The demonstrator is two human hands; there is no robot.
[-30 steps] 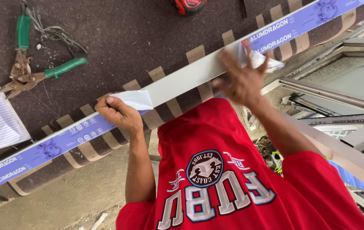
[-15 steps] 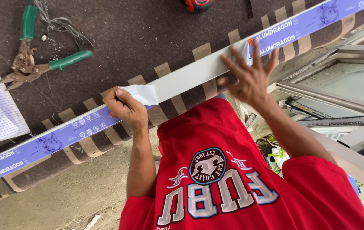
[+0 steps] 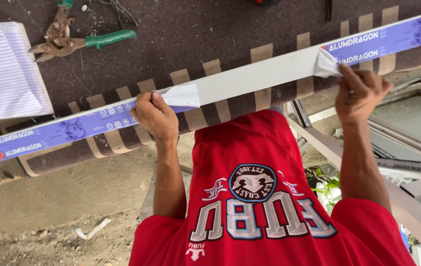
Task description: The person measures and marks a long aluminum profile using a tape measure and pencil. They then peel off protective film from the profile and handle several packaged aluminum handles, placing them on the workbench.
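I saw the left hand (image 3: 155,116) and right hand (image 3: 359,89) each pinching a peeled flap of blue protective film (image 3: 72,129) on the long white metal strip (image 3: 255,76), which lay across the workbench (image 3: 210,34) (tin snips (image 3: 77,42) beside a notepad (image 3: 3,74)), steadying it.

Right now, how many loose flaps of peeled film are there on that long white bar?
2. One film flap is by the left hand; the other flap is pinched by the right hand on the bar.

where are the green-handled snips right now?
Head view, upper left: the green-handled snips lie on the dark worktop, just right of the lined notepad and above the film-covered profile, clear of both hands.
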